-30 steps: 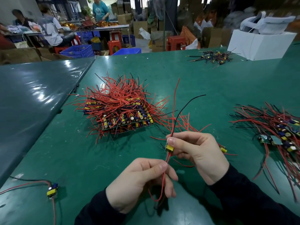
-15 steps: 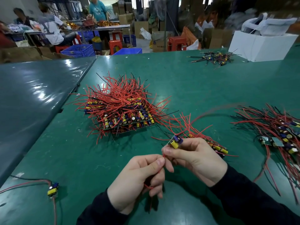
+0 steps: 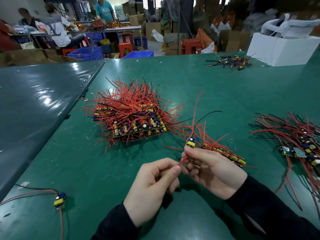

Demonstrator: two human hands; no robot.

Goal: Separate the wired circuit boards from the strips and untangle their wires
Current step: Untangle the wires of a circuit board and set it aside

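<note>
Now that my left hand [image 3: 154, 182] has slid up the pair of thin red wires [image 3: 182, 161] until almost no length shows between the hands, I judge this small yellow-and-blue wired circuit board [image 3: 191, 142] nearly combed straight. Thumb and forefinger of that hand pinch the red wires just below my right hand [image 3: 209, 168], whose fingers are curled round the board's base, lifted above the green table mat [image 3: 86, 167]. Its red and black leads, blurred half a second ago, now stand clear, and the strip of unsplit boards [image 3: 223, 152] lies behind my right hand, so setting it aside comes next
</note>
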